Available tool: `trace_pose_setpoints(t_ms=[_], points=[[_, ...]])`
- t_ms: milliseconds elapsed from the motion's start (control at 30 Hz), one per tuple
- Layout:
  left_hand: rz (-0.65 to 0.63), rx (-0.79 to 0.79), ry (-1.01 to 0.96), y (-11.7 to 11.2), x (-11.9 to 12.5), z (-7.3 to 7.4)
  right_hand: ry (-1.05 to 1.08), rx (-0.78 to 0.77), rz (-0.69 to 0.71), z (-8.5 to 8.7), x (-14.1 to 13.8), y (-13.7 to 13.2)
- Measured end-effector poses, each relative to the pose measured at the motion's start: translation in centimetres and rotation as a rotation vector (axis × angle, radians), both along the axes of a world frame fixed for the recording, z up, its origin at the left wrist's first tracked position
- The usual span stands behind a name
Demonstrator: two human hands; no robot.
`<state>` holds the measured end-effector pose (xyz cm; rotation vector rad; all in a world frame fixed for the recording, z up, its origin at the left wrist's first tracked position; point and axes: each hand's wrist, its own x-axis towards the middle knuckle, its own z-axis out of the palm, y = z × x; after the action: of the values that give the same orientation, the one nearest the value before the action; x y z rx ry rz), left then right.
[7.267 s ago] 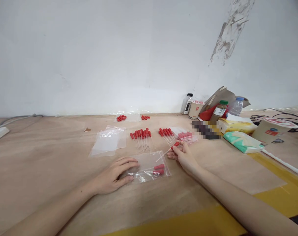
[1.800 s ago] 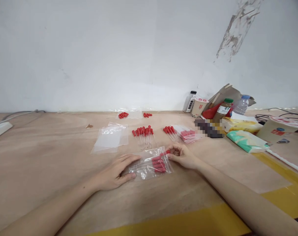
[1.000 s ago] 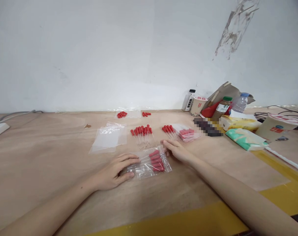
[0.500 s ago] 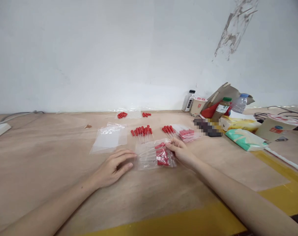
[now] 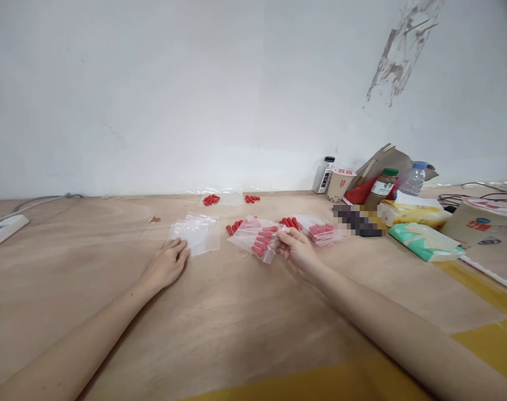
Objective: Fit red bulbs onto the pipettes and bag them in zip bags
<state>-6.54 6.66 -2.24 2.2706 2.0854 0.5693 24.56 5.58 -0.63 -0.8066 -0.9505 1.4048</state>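
My right hand [image 5: 295, 252] pinches a clear zip bag [image 5: 256, 236] holding several red-bulbed droppers, lifted a little off the wooden table [image 5: 237, 323]. My left hand [image 5: 166, 263] rests on the table, fingers loosely curled, its fingertips at the near edge of a stack of clear bags [image 5: 196, 233] holding nothing. Loose red-bulbed droppers [image 5: 233, 227] lie partly hidden behind the held bag, and more droppers [image 5: 290, 222] lie just beyond my right hand. A filled bag of droppers [image 5: 320, 230] lies to the right of those.
Small red caps [image 5: 210, 199] lie by the wall. At the right stand a bottle [image 5: 323, 174], a paper cup [image 5: 337, 184], a jar [image 5: 381, 185], tissue packs [image 5: 424, 241] and a round tub [image 5: 473, 220]. A power strip [image 5: 3, 230] lies at far left.
My right hand has picked the filled bag off the table and carried it away and back. My left hand let go of it and slid left to the stack of bags.
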Motion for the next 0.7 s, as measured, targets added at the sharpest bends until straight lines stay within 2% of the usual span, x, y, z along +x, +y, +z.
trace_pose_setpoints(t_ms=[167,267,367,433,533,567,633,700], points=[[0.088,0.053,-0.066,0.3,-0.5,0.2,0.07,0.029,0.052,-0.8,-5.5,0.7],[0.213,0.104,-0.122,0.6,-1.6,0.6,0.093,0.02,0.035,-1.7,-8.5,1.3],[0.333,0.217,-0.21,0.7,-2.6,1.5,0.124,0.018,0.052,-2.9,-11.5,1.9],[0.334,0.299,-0.266,0.5,-2.7,2.1,0.141,-0.006,0.082,-3.6,-13.4,2.2],[0.11,0.351,-0.334,-0.5,-1.7,3.3,0.112,-0.051,0.186,-4.4,-15.9,2.1],[-0.078,0.349,-0.371,-0.9,-1.1,3.7,0.094,-0.058,0.226,-4.5,-16.3,1.9],[-0.295,0.282,-0.356,-1.9,0.2,4.4,0.035,-0.046,0.302,-4.4,-16.2,1.2],[-0.585,0.201,-0.295,-2.9,1.5,4.9,-0.071,0.031,0.357,-3.9,-14.6,0.6]])
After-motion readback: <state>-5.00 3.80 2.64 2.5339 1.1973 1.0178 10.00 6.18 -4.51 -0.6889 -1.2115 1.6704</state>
